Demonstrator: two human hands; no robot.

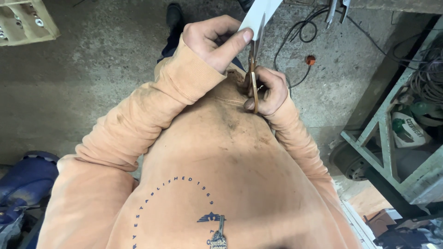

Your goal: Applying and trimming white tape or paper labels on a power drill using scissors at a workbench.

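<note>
Left hand: the left hand (213,40) pinches the lower edge of one white sheet of paper (259,14) between thumb and fingers. Its grip is closed on the paper.
Right hand: the right hand (269,90) has its fingers through the handles of one pair of scissors (253,69). Its grip is closed on the scissors.
Scissors: they point up and away from the body. The blades meet the bottom edge of the paper, just beside the left thumb.
Paper: it is held up in the air in front of the chest, above the floor. Its top runs out of the picture.
Sweater: one orange sweater (221,157) fills the lower half of the view and hides the floor under it. Both sleeves reach up to the hands.
Floor: grey concrete floor (92,69), rough and stained.
Shoe: one dark shoe (174,14) shows above the left hand.
Cables: black cables (302,32) curl on the floor near the paper, and one small orange thing (310,60) lies beside them.
Box: one pale cardboard box (25,20) with small metal parts sits in the top left corner.
Rack: one green metal rack (392,138) stands on the right, with a white and green bottle (408,131) inside and a bundle of wires (429,78) above it.
Blue thing: a blue object (25,180) lies at the lower left, partly hidden by the sleeve.
</note>
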